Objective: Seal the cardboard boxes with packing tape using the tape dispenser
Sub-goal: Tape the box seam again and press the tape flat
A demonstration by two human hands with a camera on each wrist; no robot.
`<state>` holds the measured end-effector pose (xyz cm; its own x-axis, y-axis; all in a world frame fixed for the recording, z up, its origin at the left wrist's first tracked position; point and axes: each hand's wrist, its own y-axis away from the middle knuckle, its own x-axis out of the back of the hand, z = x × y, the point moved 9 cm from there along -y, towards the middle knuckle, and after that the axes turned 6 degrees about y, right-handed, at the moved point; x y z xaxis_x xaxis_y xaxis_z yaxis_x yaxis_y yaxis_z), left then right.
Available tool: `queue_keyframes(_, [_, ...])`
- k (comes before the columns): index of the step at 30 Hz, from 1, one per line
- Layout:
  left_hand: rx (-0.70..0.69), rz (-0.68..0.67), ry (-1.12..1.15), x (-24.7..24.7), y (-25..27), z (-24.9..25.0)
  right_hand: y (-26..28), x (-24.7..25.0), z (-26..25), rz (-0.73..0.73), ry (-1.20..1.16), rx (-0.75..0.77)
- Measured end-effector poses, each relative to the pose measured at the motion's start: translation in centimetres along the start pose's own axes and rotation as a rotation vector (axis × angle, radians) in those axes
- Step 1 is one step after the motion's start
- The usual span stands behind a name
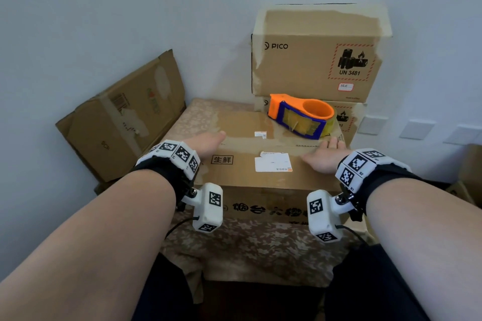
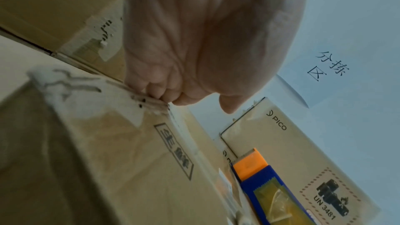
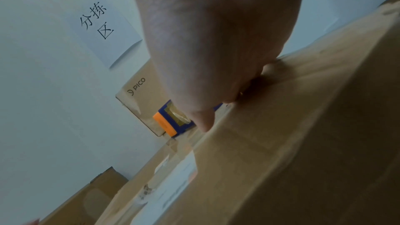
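The cardboard box [image 1: 268, 177] is pressed at both top side edges by the left hand [image 1: 206, 144] and right hand [image 1: 324, 156], each grip spread flat, nothing pinched. The tape dispenser [image 1: 300, 117] lies on its far right corner (PICO boxes [image 1: 313, 60] stacked behind).

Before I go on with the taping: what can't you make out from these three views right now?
- Head view: the lower PICO box is mostly hidden behind the tape dispenser and the front box.
- Left wrist view: the left hand shows only its palm side; its fingertips fold over the box's edge, out of sight.
- Right wrist view: the right hand covers most of the dispenser.
- All views: the print on the white label is too small or blurred to read.
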<state>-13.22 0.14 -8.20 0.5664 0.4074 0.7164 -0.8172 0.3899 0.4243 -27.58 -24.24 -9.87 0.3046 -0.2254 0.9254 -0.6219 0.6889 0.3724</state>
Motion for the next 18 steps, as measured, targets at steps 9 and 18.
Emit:
queue_keyframes(9, [-0.060,-0.028,0.379,0.4,-2.8,-2.3,3.5,1.3,-4.0,-0.070,0.094,0.056])
queue_keyframes(18, [-0.077,-0.206,0.592,-0.9,-6.4,-5.2,5.2,0.7,-9.2,-0.142,0.234,0.254])
